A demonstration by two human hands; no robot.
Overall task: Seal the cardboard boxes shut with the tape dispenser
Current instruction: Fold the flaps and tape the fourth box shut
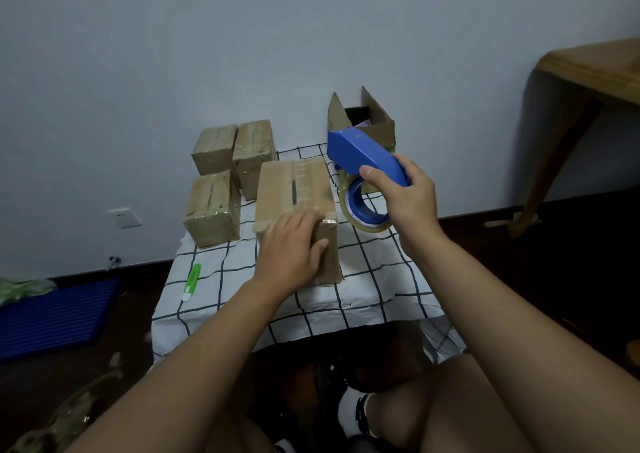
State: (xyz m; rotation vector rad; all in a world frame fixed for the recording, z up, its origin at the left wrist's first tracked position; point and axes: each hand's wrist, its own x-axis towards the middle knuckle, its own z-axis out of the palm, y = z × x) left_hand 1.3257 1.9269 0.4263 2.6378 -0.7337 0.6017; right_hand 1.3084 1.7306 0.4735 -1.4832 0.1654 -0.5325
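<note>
A closed cardboard box with clear tape along its top seam stands in the middle of the checked cloth. My left hand lies flat on its near top edge, fingers straight, pressing the tape end down. My right hand grips the handle of the blue tape dispenser, held in the air just right of the box. Its roll of clear tape hangs below. Three taped small boxes stand at the left. An open box with raised flaps stands behind the dispenser.
A green utility knife lies on the black-and-white checked cloth near its left edge. A blue grid mat lies on the floor at the left. A wooden table stands at the right. The wall is close behind the boxes.
</note>
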